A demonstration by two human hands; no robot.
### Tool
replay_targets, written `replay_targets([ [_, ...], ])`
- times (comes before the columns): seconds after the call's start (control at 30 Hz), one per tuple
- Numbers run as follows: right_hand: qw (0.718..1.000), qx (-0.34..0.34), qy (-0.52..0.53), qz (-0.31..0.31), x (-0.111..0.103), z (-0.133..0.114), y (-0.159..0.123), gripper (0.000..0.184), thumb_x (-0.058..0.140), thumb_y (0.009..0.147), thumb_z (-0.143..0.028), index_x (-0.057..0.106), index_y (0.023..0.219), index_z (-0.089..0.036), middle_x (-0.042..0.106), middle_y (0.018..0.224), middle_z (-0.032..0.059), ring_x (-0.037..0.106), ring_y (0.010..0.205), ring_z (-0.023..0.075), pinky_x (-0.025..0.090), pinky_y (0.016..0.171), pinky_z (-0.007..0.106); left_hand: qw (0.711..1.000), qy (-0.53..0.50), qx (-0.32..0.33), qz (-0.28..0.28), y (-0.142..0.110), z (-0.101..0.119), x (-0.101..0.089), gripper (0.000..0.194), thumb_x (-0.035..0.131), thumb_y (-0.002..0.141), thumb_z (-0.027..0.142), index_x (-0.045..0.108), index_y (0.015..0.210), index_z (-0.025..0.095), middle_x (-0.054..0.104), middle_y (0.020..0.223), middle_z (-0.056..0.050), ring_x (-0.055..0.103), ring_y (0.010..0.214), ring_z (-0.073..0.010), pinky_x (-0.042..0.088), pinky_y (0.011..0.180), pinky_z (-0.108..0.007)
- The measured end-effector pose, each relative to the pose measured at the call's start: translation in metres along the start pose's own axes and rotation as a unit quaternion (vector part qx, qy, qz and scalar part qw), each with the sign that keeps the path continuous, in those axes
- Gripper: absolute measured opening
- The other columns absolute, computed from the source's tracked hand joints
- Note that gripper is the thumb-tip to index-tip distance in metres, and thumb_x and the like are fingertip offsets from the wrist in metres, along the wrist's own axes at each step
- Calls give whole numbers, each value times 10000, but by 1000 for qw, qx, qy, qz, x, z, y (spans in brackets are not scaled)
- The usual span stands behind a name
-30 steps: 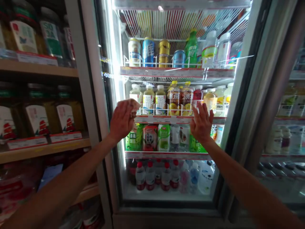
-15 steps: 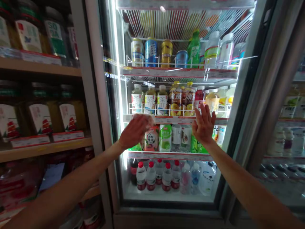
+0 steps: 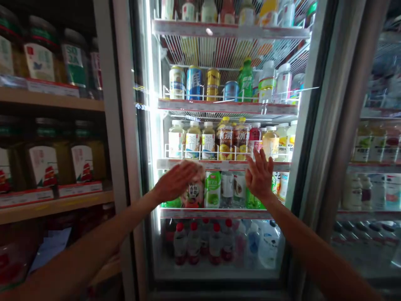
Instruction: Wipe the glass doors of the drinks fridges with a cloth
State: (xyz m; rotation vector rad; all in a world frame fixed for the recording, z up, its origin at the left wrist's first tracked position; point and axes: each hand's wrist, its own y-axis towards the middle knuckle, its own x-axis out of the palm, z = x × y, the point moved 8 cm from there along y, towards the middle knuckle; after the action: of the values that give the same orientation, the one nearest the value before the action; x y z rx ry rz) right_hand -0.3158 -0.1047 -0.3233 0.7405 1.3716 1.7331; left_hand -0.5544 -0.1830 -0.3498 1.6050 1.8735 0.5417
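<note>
My left hand point(image 3: 179, 180) is stretched out flat in front of the drinks fridge, its fingers pointing right and somewhat blurred. It partly covers a red-labelled drink point(image 3: 194, 194) on the fridge's lower shelf. My right hand point(image 3: 259, 174) is raised with fingers spread, holding nothing. Behind it stand green bottles point(image 3: 252, 201) and, higher up, a red bottle point(image 3: 255, 134). Between the hands are a green carton point(image 3: 212, 190) and bottled drinks. Whether either hand touches the glass door, I cannot tell.
Bottled teas point(image 3: 208, 140) and cans point(image 3: 194, 82) line the upper fridge shelves point(image 3: 228, 107). Red-capped bottles point(image 3: 216, 242) stand at the bottom. To the left a wooden shelf point(image 3: 50, 97) holds large jars point(image 3: 46, 156). Another fridge section with bottles point(image 3: 360, 192) is at the right.
The view has tilted up, so the fridge contents sit lower and a higher shelf of bottles shows. Both hands appear slightly lower, the right one a little further left. Both remain empty.
</note>
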Motion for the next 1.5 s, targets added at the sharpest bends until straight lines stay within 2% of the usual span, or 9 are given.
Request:
replay_targets([
  [0.1, 1000, -4, -1, 2, 0, -1, -2, 606, 424, 841, -214, 244, 1415, -284, 290, 1479, 65, 218, 1381, 234, 189, 1102, 516, 973, 35, -202, 104, -2, -37, -17, 637, 471, 841, 226, 208, 1417, 154, 206, 1489, -133, 130, 1390, -270, 276, 1099, -510],
  [0.27, 1000, -18, 8, -10, 1, -5, -9, 607, 426, 838, -212, 249, 1413, -292, 291, 1479, 59, 238, 1375, 230, 191, 1105, 509, 993, -45, 108, -26, -6, 25, 4, 531, 419, 860, 229, 307, 1379, 222, 367, 1431, -43, 225, 1370, -174, 285, 1118, -363],
  [0.43, 1000, -25, 11, -12, 2, -9, -19, 598, 433, 838, -226, 265, 1409, -280, 321, 1465, 73, 247, 1372, 237, 202, 1098, 515, 979, 23, -189, 72, -19, -28, -9, 608, 468, 851, 233, 229, 1404, 152, 195, 1496, -119, 94, 1396, -260, 227, 1126, -482],
  [0.63, 997, 3, 72, -20, 6, -4, -27, 564, 432, 837, -277, 334, 1393, -258, 292, 1476, 65, 274, 1350, 323, 163, 1081, 597, 998, -39, -8, -53, -26, 39, 16, 508, 386, 888, 266, 278, 1381, 207, 274, 1479, -25, 32, 1397, -153, 182, 1161, -368],
  [0.8, 994, 27, 99, -43, 15, 3, -33, 550, 373, 859, -343, 291, 1403, -349, 175, 1500, -75, 198, 1372, 339, 65, 1122, 513, 952, -8, -281, -120, -32, -19, 25, 485, 253, 914, 227, 260, 1384, 108, 93, 1516, -97, -46, 1384, -237, 8, 1129, -557],
  [1.0, 996, 22, 80, -41, 15, 4, -35, 543, 359, 866, -361, 286, 1405, -351, 185, 1502, -70, 194, 1380, 303, 69, 1131, 469, 987, -93, -11, -129, -38, 43, 22, 469, 290, 917, 235, 272, 1386, 241, 182, 1504, 48, -46, 1372, -70, 27, 1159, -278],
  [1.17, 998, -35, 47, -10, 10, -6, -33, 571, 350, 856, -372, 308, 1405, -219, 230, 1499, 61, 200, 1378, 306, 153, 1080, 589, 960, -25, -277, -21, -60, -15, 15, 565, 366, 887, 235, 208, 1404, 72, 48, 1517, -126, -157, 1362, -229, 3, 1157, -473],
  [1.33, 999, 9, 34, -33, 11, -7, -34, 507, 347, 877, -323, 373, 1370, -206, 297, 1470, 96, 226, 1374, 290, 156, 1093, 543, 993, -72, 31, -83, -57, 44, 22, 520, 357, 889, 209, 254, 1398, 178, 128, 1520, -22, -27, 1395, -153, 94, 1166, -365],
  [1.5, 1000, 2, 16, -17, 10, -10, -36, 502, 389, 855, -298, 414, 1336, -158, 340, 1443, 130, 240, 1369, 275, 170, 1094, 526, 974, -10, -224, 37, -64, -1, 4, 549, 381, 881, 229, 238, 1398, 114, 94, 1518, -106, -18, 1399, -228, 116, 1151, -449],
])
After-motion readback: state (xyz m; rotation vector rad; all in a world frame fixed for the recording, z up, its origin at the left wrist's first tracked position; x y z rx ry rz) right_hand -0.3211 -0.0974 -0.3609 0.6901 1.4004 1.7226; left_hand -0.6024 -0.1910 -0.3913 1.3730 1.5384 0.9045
